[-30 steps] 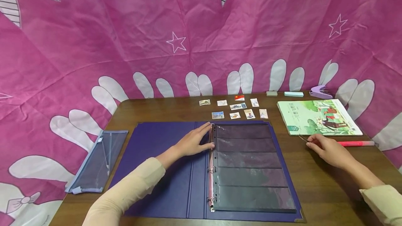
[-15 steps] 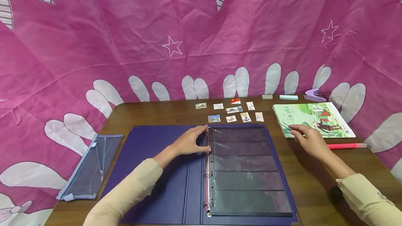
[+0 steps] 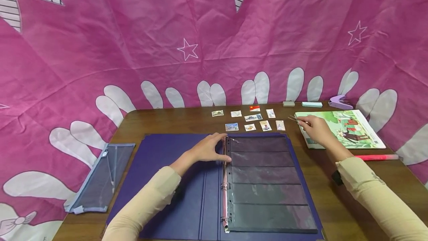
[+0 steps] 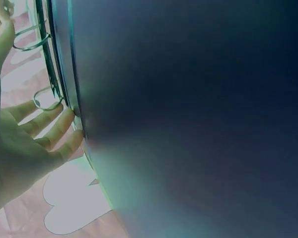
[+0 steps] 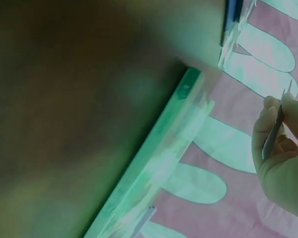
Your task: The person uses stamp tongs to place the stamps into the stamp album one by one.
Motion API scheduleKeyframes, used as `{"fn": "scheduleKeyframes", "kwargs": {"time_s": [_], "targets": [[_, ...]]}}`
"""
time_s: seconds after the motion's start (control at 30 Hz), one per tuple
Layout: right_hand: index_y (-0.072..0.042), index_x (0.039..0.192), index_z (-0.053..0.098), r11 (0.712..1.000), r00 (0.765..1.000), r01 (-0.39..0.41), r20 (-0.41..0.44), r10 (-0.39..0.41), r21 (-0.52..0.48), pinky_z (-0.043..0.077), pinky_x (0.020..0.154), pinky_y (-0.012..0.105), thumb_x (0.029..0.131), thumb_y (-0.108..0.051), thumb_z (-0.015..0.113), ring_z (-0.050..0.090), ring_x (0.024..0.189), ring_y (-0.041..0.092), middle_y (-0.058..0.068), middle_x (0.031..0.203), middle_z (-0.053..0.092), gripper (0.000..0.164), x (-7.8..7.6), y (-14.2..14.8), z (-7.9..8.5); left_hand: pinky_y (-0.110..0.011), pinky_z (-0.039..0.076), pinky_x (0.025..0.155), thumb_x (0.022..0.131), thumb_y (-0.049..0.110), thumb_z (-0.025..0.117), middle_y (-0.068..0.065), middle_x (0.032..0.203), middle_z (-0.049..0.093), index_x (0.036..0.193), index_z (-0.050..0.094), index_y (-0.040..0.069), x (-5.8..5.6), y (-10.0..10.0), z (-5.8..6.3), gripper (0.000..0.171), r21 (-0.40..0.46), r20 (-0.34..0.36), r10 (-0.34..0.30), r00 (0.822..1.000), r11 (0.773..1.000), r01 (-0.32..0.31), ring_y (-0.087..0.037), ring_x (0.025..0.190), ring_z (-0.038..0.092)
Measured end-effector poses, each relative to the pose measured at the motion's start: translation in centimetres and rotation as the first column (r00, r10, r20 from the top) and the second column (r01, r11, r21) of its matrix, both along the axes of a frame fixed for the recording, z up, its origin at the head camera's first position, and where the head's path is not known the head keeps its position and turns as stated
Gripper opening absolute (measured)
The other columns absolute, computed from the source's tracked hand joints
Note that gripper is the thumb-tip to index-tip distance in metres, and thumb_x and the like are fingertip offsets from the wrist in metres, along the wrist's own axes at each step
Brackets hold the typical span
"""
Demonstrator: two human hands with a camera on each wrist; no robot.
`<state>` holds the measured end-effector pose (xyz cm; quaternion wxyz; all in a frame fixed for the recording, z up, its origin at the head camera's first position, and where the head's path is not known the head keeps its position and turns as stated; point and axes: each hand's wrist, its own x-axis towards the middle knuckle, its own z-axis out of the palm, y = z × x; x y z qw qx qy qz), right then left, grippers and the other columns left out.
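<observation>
The person's left hand rests with fingers extended, grasping nothing, at the far end of the metal rings in an open blue binder; its thumb touches the punched edge of the dark pocket page, which lies just right of that hand. The right hand pinches a pair of tweezers and is raised over a green picture book, the tips reaching past the book's left edge. Left of those tips, and beyond the left hand, nine small stamps lie spread on the counter. A red marker lies right of the right hand, and a purple stapler farther off beyond it. A mesh pouch lies well left of the left hand.
</observation>
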<state>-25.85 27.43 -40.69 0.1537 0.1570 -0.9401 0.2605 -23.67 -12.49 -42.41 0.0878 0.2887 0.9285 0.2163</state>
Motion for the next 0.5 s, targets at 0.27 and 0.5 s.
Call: {"fn": "scheduleKeyframes", "kwargs": {"time_s": [0.27, 0.5], "targets": [[0.007, 0.114, 0.061, 0.997, 0.991, 0.071, 0.113, -0.075, 0.038, 0.035, 0.056, 0.029, 0.091, -0.009, 0.055, 0.049, 0.061, 0.024, 0.027, 0.094, 0.063, 0.029, -1.9, -2.0, -0.5, -0.041, 0.041, 0.102, 0.074, 0.061, 0.065, -0.009, 0.133, 0.05, 0.143, 0.034, 0.008, 0.0, 1.1, -0.4, 0.092, -0.018, 0.016, 0.018, 1.0, 1.0, -0.018, -0.024, 0.123, 0.048], [0.007, 0.114, 0.062, 0.992, 0.974, 0.104, 0.195, -0.116, 0.067, 0.042, 0.063, 0.038, 0.092, -0.011, 0.052, 0.058, 0.075, 0.036, 0.029, 0.104, 0.064, 0.029, -3.2, -3.4, -1.5, -0.039, 0.045, 0.096, 0.084, 0.049, 0.062, -0.01, 0.125, 0.053, 0.136, 0.044, 0.006, -0.5, 2.0, -0.7, 0.07, -0.093, -0.136, 0.008, 0.991, 0.995, -0.021, -0.023, 0.113, 0.053]]}}
